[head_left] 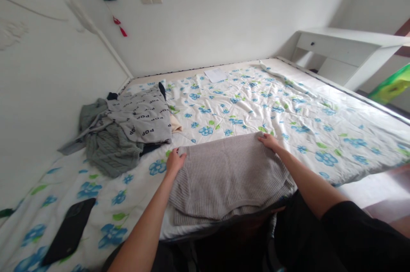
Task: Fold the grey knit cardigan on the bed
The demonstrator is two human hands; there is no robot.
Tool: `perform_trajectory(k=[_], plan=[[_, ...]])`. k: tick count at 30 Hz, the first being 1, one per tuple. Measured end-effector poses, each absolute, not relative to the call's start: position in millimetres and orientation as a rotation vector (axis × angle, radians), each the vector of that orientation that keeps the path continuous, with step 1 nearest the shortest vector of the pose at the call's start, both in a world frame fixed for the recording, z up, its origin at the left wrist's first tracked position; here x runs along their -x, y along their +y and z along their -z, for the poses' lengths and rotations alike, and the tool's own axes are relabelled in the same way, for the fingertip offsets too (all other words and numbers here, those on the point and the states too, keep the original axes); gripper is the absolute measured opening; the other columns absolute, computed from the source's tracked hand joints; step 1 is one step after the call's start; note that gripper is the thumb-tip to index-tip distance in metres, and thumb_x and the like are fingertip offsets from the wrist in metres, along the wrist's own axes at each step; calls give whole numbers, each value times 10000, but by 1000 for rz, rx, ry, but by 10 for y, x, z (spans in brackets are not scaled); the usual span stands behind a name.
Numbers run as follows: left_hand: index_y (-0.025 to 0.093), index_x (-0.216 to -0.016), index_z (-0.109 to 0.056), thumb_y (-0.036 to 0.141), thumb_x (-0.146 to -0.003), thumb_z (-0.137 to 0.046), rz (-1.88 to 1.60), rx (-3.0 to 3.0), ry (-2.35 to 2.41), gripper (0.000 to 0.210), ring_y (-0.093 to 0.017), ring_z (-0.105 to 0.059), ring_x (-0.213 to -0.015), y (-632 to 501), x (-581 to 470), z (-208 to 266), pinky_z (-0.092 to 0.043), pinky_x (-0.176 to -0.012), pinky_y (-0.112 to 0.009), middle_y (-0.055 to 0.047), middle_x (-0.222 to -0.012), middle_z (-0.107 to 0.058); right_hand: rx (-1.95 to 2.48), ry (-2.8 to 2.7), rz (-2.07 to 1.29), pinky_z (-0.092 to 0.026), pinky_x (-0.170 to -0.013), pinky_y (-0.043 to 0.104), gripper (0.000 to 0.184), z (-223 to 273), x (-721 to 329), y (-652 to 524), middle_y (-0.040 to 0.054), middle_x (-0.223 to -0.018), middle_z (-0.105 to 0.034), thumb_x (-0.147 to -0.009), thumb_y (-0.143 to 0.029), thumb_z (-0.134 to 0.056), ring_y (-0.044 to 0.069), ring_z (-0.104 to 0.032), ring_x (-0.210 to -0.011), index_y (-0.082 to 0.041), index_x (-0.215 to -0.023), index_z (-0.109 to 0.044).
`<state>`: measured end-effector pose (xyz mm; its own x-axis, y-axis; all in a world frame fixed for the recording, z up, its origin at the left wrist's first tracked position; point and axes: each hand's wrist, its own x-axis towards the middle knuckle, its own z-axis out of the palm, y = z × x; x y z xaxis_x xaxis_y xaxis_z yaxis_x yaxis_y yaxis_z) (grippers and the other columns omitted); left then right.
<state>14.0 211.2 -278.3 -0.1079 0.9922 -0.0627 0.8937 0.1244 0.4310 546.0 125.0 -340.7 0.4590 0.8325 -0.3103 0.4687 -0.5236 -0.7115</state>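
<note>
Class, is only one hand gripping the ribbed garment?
No: the left hand and right hand both grip the far edge of the ribbed garment.

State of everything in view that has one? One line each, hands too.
Ribbed knit garment: folded over, lying creased
Left hand: grip closed on the garment's far left corner
Right hand: grip closed on its far right corner
Clothes pile: loosely heaped
Phone: back up; screen hidden
Floral sheet: spread, wrinkled
Paper: lying flat
Drawer: looks shut
Red tassel: hanging
</note>
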Motion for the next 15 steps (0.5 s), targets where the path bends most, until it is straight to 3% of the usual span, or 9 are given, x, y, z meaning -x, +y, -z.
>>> perform_trajectory(k=[2,5,8,10,12,15], plan=[[132,-1594,-596,312,-974,-656,-425,-2081,2087,648,-453,-589,-1537,2027,-229,2761,-487,-1276,-564,-271,-1640,-626,2258,-1172,-759,-587,-1060,399,391,3419,-5451,1252,161,-1206,-844,-977,-368,-783,340,-782,-1175,-175,-1315,-817],[189,-1677,-574,247,-992,-586,-337,-2426,1665,688,-381,-493,-1649,1951,-354,2787,-360,-1399,-521,-191,-1769,-544,2386,-1198,-637,-561,-1129,456,605,3416,-5404,1242,204,-1346,-801,-964,-435,-793,389,-740,-1301,-168,-1503,-720],[240,-1760,-515,427,-1045,-573,-41,-2469,1341,741,-356,-401,-1732,1961,-396,2909,-302,-1432,-510,-116,-1853,-477,2439,-1200,-473,-520,-1193,519,701,3359,-5267,1239,281,-1516,-693,-969,-389,-748,444,-651,-1424,-114,-1602,-626],[224,-1814,-436,584,-1076,-522,126,-2426,1329,825,-385,-304,-1779,1987,-372,3011,-268,-1437,-549,-117,-1911,-363,2387,-1272,-358,-458,-1262,556,724,3284,-5061,1276,302,-1622,-603,-984,-306,-683,466,-570,-1507,-94,-1666,-562],[204,-1848,-364,674,-1100,-447,202,-2403,1363,887,-401,-236,-1800,2003,-334,3095,-232,-1441,-568,-127,-1938,-264,2255,-1412,-308,-387,-1327,566,765,3191,-4716,1356,272,-1698,-546,-1012,-280,-628,457,-501,-1575,-122,-1746,-477],[190,-1870,-295,739,-1105,-415,216,-2409,1405,950,-407,-197,-1808,1992,-299,3160,-205,-1445,-573,-138,-1948,-196,1986,-1716,-358,-305,-1390,582,796,3062,-3928,1508,202,-1804,-469,-1092,-370,-567,422,-391,-1681,-202,-1836,-338]])
